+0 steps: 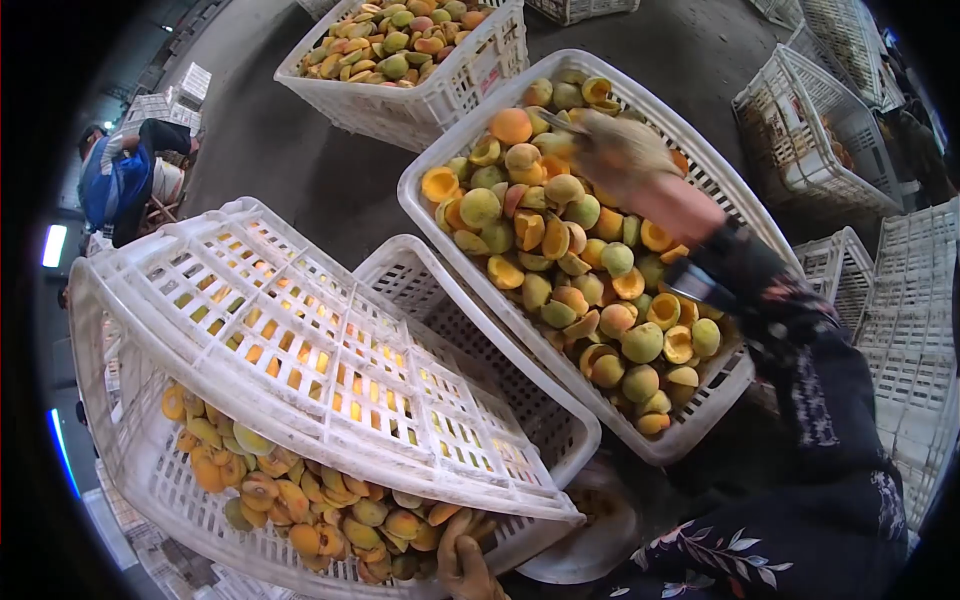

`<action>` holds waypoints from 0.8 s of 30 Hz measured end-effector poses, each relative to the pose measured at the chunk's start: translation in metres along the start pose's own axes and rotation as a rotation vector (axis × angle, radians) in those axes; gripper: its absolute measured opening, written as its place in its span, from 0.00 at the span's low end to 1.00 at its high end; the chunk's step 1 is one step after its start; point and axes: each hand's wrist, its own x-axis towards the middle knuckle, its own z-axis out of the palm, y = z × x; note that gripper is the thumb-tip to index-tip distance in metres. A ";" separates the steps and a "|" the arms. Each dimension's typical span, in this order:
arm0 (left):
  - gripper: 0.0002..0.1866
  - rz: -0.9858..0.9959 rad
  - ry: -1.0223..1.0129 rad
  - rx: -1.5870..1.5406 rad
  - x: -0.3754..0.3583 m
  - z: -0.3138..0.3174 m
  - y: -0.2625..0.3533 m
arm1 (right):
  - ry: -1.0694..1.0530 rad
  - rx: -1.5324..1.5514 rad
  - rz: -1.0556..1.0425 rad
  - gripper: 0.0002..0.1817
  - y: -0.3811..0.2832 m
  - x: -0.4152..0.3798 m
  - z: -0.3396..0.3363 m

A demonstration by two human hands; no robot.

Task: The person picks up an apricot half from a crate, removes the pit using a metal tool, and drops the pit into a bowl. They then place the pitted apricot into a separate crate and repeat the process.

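My right hand point(625, 155), in a dirty pale glove and smeared by motion, is over the far side of a white crate point(650, 440) full of yellow-green peaches point(640, 343), some whole and some halved. A thin, dark, knife-like tool point(560, 122) sticks out of its fingers to the left. At the bottom, my left hand point(468, 560) is curled at the opening of a tilted white crate point(330, 345), beside the peach halves point(330, 510) inside. Whatever its fingers close on is hidden.
Another white crate point(370, 270) stands between these two. A crate of peach halves point(440, 110) is at the back. More crates point(815, 130) line the right side. A round pale container point(590, 560) sits below. Far left, a person in blue point(115, 185) bends over.
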 end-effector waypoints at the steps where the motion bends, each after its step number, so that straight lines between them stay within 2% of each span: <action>1: 0.21 0.013 0.014 0.048 0.000 0.002 0.005 | 0.050 0.005 -0.056 0.12 -0.014 0.017 0.012; 2: 0.21 0.026 0.028 0.096 0.000 0.003 0.007 | 0.099 0.010 -0.111 0.12 -0.029 0.034 0.024; 3: 0.21 0.025 0.030 0.096 -0.001 0.002 0.004 | 0.036 -0.061 -0.113 0.11 -0.042 0.048 0.040; 5: 0.22 -0.132 0.054 -0.007 -0.001 -0.004 -0.004 | -0.027 -0.124 -0.117 0.10 -0.058 0.055 0.068; 7: 0.23 -0.131 0.035 -0.044 -0.001 -0.008 -0.005 | -0.120 -0.153 -0.282 0.11 -0.068 0.050 0.088; 9: 0.23 -0.146 0.003 -0.087 -0.002 -0.006 -0.010 | -0.157 -0.141 -0.286 0.11 -0.068 0.058 0.097; 11: 0.23 -0.160 -0.007 -0.069 -0.002 -0.011 -0.013 | -0.286 -0.130 -0.207 0.12 -0.070 0.060 0.081; 15: 0.23 -0.131 -0.002 -0.068 0.001 -0.013 -0.013 | -0.187 -0.072 -0.213 0.15 -0.065 0.061 0.075; 17: 0.24 -0.109 0.024 -0.047 -0.001 -0.011 -0.013 | -0.108 0.193 -0.065 0.12 -0.059 0.054 0.072; 20: 0.23 -0.139 0.016 -0.034 -0.001 -0.009 -0.006 | -0.226 0.159 0.008 0.14 -0.049 0.013 0.028; 22: 0.22 -0.070 -0.001 -0.032 0.001 -0.006 -0.003 | -0.247 0.182 -0.162 0.17 -0.040 -0.020 0.023; 23: 0.22 -0.006 -0.023 -0.021 0.001 -0.006 -0.001 | -0.245 0.182 -0.160 0.17 -0.043 -0.033 0.021; 24: 0.22 -0.007 -0.026 -0.019 0.001 -0.006 0.000 | -0.300 0.027 -0.217 0.17 -0.046 -0.045 0.018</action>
